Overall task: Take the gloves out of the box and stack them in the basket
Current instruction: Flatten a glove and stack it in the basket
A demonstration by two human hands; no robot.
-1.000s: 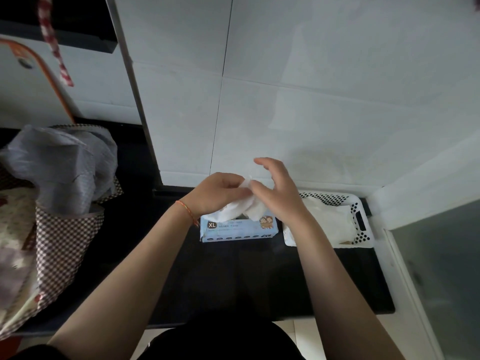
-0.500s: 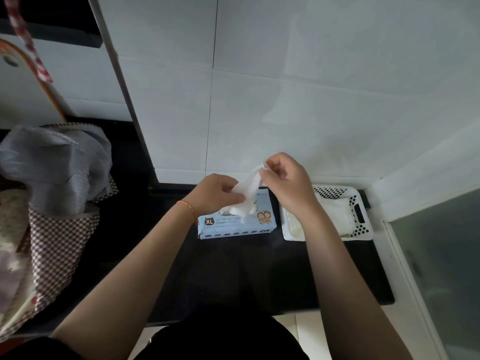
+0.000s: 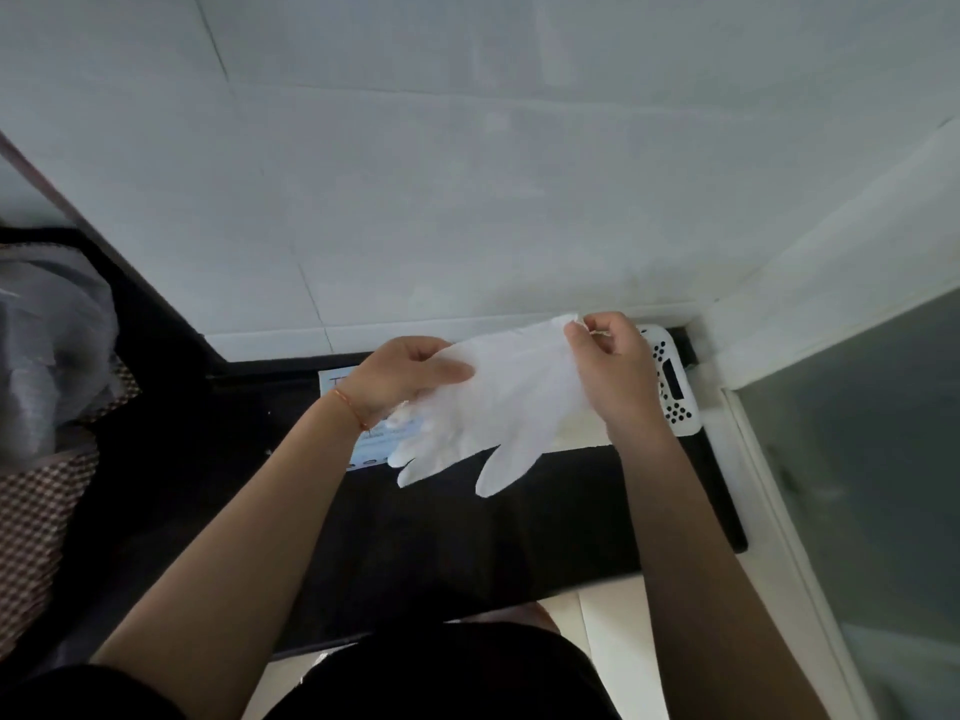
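A translucent white glove (image 3: 498, 407) is spread flat in the air between both hands, its fingers pointing down toward me. My left hand (image 3: 400, 379) pinches one corner of the cuff, and my right hand (image 3: 610, 366) pinches the other corner. Beneath the glove and my left wrist lies the light blue glove box (image 3: 371, 452), mostly hidden. The white perforated basket (image 3: 672, 389) sits to the right on the black counter, largely covered by my right hand and the glove.
The black counter (image 3: 519, 527) ends against a white tiled wall behind and a white ledge on the right. A checkered bag with grey plastic (image 3: 47, 397) stands at the far left.
The glove has come fully out of the box and been stretched open between my hands. My right hand moved right, over the basket, and the camera view shifted right.
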